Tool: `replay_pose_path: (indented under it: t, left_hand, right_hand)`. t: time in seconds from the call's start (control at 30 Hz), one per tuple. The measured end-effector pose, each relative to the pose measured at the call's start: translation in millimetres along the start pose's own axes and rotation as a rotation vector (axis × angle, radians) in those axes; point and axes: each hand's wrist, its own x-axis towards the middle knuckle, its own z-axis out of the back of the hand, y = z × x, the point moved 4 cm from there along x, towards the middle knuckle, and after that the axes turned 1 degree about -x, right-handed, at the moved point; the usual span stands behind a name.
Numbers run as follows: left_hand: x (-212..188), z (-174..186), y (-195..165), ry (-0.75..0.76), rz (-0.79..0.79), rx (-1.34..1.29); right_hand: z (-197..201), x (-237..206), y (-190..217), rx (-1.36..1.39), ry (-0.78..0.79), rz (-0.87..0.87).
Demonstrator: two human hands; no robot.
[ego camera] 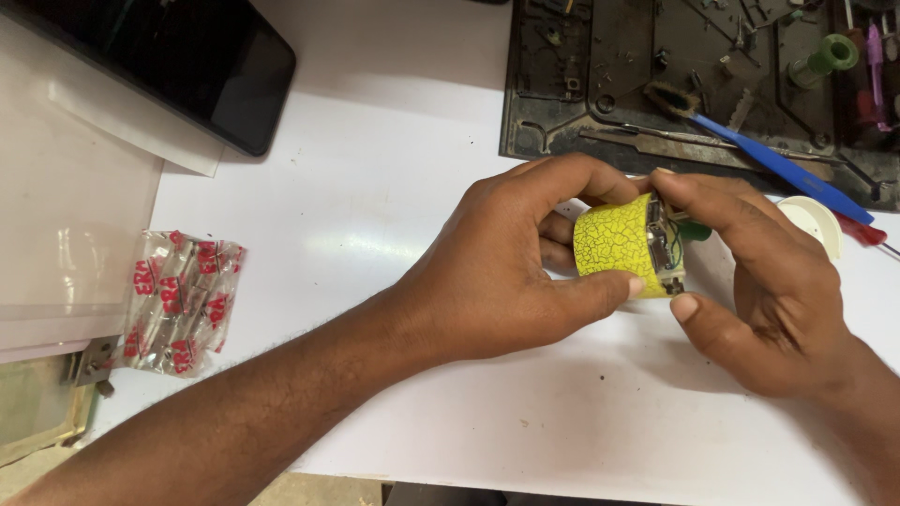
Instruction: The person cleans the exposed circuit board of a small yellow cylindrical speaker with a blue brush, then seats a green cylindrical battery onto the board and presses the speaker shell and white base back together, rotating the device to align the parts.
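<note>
A yellow crackle-patterned cylinder (616, 241) sits just right of the frame's centre, raised a little above the white table (394, 169), its long axis running roughly left to right, and both of our hands close on it. Our left hand (497, 267), entering from the lower left, grasps the yellow body, thumb beneath and forefinger curled over the top. Our right hand (764, 290), coming from the lower right, pinches the open end that faces it, where a small circuit board (662, 245) and a glimpse of green wiring show; that end lies toward the right hand, the yellow shell toward the left. Behind the right hand rests a white round cap (814, 220). Along the upper right sits a dark, grimy parts tray (562, 103) with a blue-handled brush (778, 169) lying across its edge and a green spool (825, 56). A black phone (187, 66) occupies the upper left, and a clear packet with red print (178, 300) lies at the left.
</note>
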Motion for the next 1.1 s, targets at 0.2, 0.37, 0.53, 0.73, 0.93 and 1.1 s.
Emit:
replay_pose_path:
  t: [0.2,0.37,0.53,0.73,0.93,1.1]
  left_hand:
    - [3,1,7,0.042,0.043,-0.052]
    - [2,5,4,0.047,-0.096,0.126]
    - [1,9,4,0.012,-0.017,0.207]
    - [2,9,0,0.000,0.014,0.259]
    - [5,10,-1,-0.004,0.027,0.295]
    - [7,13,-2,-0.042,0.030,0.284]
  right_hand:
    - [-2,1,0,-0.105,-0.021,-0.025]
    - [-2,2,0,-0.226,-0.033,-0.037]
    - [-5,6,6,-0.421,-0.018,0.043]
    - [-11,6,6,-0.354,-0.006,0.024]
    - [-16,5,10,-0.382,0.007,0.110]
    - [4,5,5,-0.354,-0.049,0.003]
